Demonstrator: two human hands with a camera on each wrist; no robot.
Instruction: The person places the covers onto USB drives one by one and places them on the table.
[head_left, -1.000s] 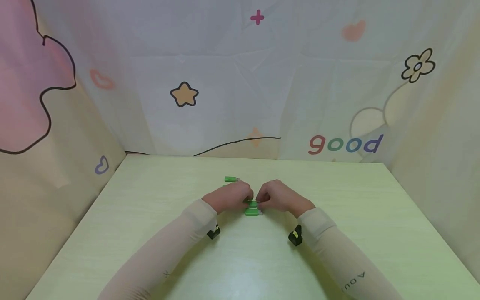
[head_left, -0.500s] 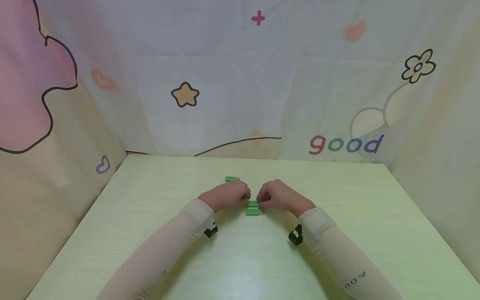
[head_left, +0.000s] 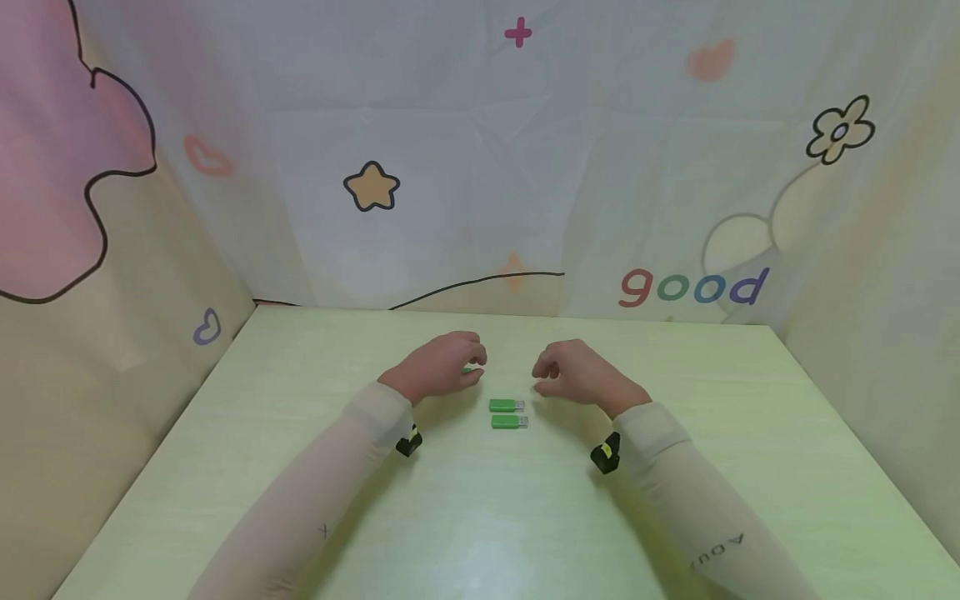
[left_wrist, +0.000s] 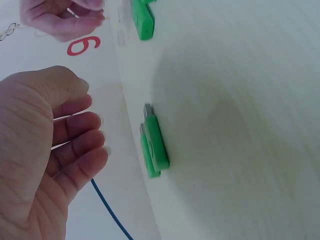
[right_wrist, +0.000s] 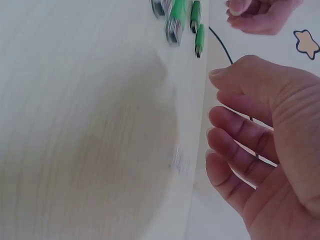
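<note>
Two green USB sticks, the rear one (head_left: 502, 406) and the front one (head_left: 508, 422), lie side by side on the table with metal plugs toward the right. My left hand (head_left: 438, 365) hovers to their far left, fingers loosely bent and holding nothing. It mostly hides two more green USB sticks, which the left wrist view shows as a near stick (left_wrist: 158, 142) and a far stick (left_wrist: 150, 159). My right hand (head_left: 581, 377), beyond the pair on the right, is loosely curled with nothing in it. A small clear piece (right_wrist: 179, 160), blurred, shows near its fingers in the right wrist view.
The pale wooden table (head_left: 480, 517) meets a printed cloth backdrop (head_left: 465, 208) at its rear edge, with more cloth on both sides. A dark wrist camera (head_left: 408, 440) hangs under the left cuff, and another camera (head_left: 606, 452) under the right.
Both hands have drawn back from the front pair of USB sticks and apart, the left one up and leftward, the right one up and rightward. The front pair is now fully visible.
</note>
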